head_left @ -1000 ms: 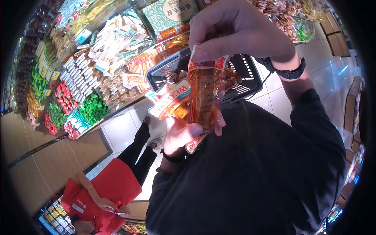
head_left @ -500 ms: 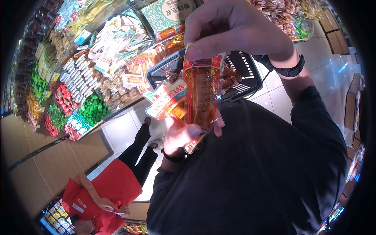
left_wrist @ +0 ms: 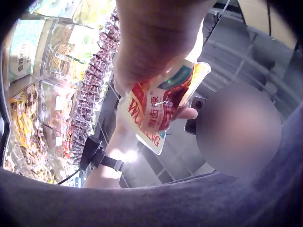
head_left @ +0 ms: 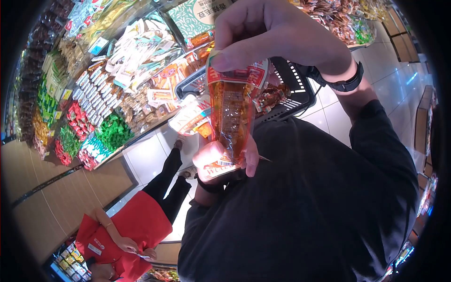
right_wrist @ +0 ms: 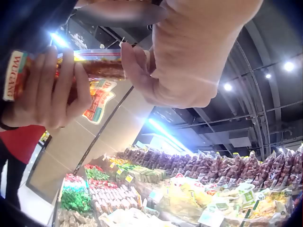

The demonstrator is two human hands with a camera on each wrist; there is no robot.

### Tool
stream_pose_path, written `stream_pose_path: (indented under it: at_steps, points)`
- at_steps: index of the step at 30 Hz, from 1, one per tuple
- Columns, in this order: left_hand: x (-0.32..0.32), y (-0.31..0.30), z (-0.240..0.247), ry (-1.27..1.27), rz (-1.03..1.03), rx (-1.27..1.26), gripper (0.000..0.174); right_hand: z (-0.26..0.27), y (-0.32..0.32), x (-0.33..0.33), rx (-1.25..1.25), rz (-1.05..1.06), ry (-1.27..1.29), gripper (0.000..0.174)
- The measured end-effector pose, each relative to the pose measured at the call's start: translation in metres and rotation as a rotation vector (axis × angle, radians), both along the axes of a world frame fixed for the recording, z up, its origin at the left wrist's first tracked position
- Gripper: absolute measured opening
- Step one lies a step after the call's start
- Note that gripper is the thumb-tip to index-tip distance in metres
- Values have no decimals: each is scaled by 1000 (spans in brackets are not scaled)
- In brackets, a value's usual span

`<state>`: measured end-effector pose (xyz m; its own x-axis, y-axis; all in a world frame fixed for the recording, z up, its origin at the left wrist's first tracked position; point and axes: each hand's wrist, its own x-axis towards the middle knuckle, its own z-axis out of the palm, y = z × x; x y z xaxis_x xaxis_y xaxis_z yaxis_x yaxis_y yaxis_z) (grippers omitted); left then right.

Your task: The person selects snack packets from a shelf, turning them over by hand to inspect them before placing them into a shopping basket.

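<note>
A clear sealed snack packet [head_left: 232, 110] with a red printed top band and brown food inside stands upright between the hands in the head view. My right hand [head_left: 282, 40] pinches its top corner between thumb and fingers. Below, my left hand [head_left: 210, 154] grips the lower end, its thumb across the front. Held in that same hand is a second, WUGANG-labelled packet [head_left: 190, 117], jutting out to the left behind the first. In the right wrist view the left fingers [right_wrist: 59, 90] wrap round the packets.
Behind the packets sits a black shopping basket [head_left: 307, 91] with more brown packets [head_left: 275, 94] inside. A display counter of loose wrapped snacks [head_left: 96, 89] runs along the left. At lower left stands a person in a red top [head_left: 129, 223].
Both hands have shifted left and the packet has turned, so its red top band and printed face show more. The left thumb now lies nearer the packet's bottom edge.
</note>
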<state>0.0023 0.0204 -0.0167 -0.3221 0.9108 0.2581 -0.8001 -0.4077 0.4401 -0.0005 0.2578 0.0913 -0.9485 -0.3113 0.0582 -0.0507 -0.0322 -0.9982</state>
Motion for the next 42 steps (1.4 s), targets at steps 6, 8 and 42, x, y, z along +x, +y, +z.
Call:
stream_pose_path:
  at_steps: [6,8,42]
  points:
    - [-4,4,-3,41,-24,34,69,22,-6,12,102,-74,-85,23]
    - [-2,5,-5,103,52,-48,74,3,7,-2,123,-23,39,23]
    - [-16,1,-35,490,540,-659,30,-88,-13,35,-344,-334,56,24]
